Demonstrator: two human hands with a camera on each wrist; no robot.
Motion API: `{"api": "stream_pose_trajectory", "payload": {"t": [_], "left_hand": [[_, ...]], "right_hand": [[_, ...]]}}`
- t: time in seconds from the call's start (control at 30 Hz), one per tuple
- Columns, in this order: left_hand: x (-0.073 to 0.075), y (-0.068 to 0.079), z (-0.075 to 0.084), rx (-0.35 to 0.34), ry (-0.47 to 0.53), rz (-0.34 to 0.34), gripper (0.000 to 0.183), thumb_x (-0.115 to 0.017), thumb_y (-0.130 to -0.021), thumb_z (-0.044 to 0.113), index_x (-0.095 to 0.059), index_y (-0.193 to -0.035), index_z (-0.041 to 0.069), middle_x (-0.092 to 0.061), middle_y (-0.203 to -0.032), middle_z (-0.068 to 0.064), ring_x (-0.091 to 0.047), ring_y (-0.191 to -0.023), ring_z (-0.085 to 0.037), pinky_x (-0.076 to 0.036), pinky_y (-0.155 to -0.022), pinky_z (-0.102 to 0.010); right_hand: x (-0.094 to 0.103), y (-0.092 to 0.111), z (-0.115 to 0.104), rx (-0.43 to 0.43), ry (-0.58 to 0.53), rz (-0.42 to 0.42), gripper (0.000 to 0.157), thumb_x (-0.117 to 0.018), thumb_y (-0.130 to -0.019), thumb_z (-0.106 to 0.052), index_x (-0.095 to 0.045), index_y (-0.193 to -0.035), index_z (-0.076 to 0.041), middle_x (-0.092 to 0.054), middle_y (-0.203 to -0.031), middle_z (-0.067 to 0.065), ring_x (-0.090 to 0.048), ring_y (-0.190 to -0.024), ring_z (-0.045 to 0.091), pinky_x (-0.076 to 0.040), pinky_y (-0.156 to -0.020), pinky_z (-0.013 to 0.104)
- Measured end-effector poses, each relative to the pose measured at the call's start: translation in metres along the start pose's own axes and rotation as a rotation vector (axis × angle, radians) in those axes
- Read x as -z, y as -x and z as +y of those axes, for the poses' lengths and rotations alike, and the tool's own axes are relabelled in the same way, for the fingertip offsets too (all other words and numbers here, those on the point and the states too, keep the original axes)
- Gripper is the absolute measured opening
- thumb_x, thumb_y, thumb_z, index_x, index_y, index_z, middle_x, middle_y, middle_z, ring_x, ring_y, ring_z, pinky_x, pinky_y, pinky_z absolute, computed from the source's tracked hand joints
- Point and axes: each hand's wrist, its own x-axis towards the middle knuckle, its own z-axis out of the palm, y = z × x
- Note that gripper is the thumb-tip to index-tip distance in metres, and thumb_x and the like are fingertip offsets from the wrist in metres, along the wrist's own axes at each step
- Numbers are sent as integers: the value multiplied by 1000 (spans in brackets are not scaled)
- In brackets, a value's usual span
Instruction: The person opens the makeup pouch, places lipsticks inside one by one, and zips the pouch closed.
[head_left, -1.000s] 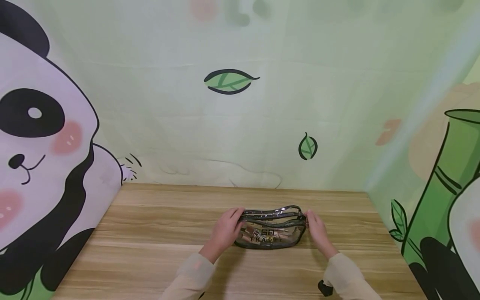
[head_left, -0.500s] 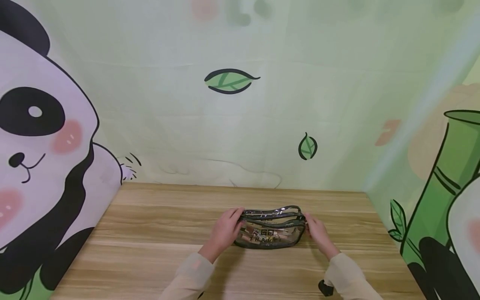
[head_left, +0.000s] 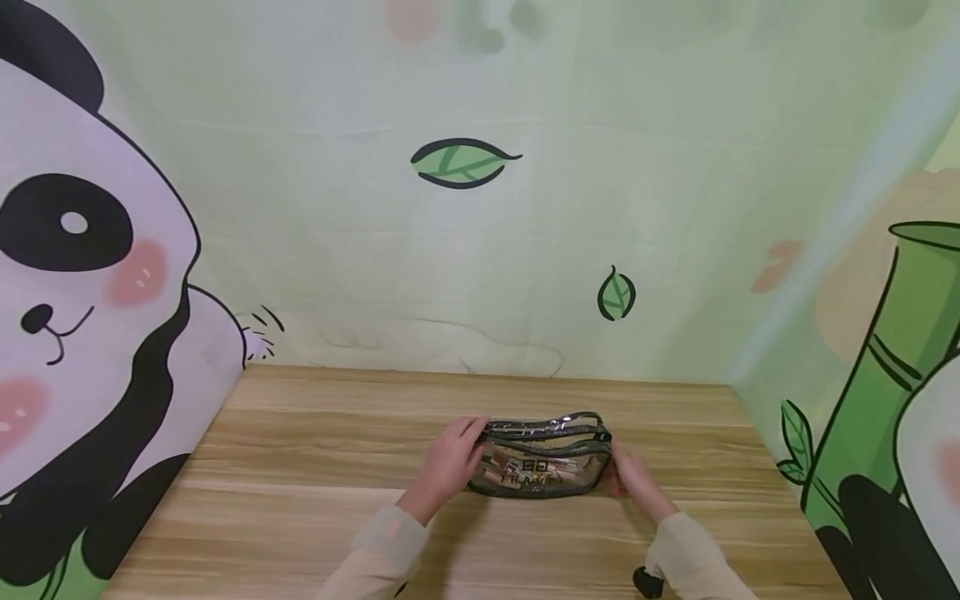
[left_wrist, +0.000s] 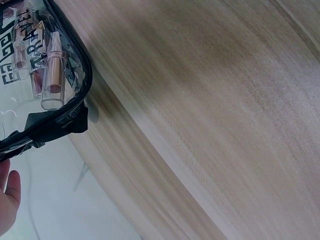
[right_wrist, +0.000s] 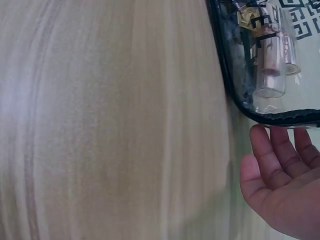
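Observation:
A clear pouch point(head_left: 540, 477) with black trim and the printed word TRAVEL stands upright on the wooden table. Inside it are several slim clear-cased tubes point(left_wrist: 54, 75) resembling lipsticks or lip glosses. My left hand point(head_left: 452, 454) grips the pouch's upper left corner, thumb on the near side; only a bit of it shows in the left wrist view. At the right end, my right hand point(head_left: 633, 473) touches the pouch's side with loosely bent fingers point(right_wrist: 270, 155). In the right wrist view the thumb stands apart from the pouch.
The wood-grain table point(head_left: 330, 433) reaches back to a printed fabric backdrop point(head_left: 337, 250) with pandas, leaves and bamboo. A small black object point(head_left: 648, 582) hangs by the right sleeve point(head_left: 693, 554).
My right hand has slid down from the pouch's upper right corner to its side, letting go of the zip end. The left hand and the pouch hold still.

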Motion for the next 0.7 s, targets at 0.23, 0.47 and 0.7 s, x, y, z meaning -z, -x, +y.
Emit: {"api": "stream_pose_trajectory", "payload": {"t": [0.23, 0.47, 0.7], "left_hand": [[0, 0, 0, 11, -9, -36, 41, -59, -84, 21, -50, -122, 9, -55, -116, -7, -54, -104, -22, -46, -87, -35], [-1, 0, -2, 17, -20, -43, 42, -59, -84, 21, -49, -123, 10, -55, -116, -7, -54, -105, -22, -46, -87, -34], [-2, 0, -1, 3, -15, -27, 41, -60, -83, 20, -51, -122, 8, -56, -114, -8, -54, -104, -22, -46, -87, -35]], "right_hand": [[6, -4, 16, -37, -63, -151, 54, -32, -85, -60, -56, -79, -12, -59, -67, -3, -56, -63, 10, -41, -54, 23], [5, -5, 16, -100, -55, -154, 62, -31, -82, -67, -55, -81, -10, -58, -71, -2, -54, -65, 12, -41, -54, 22], [3, -1, 11, -146, -114, -161, 52, -32, -87, -58, -54, -82, -11, -54, -73, -1, -51, -68, 13, -40, -58, 23]]}}
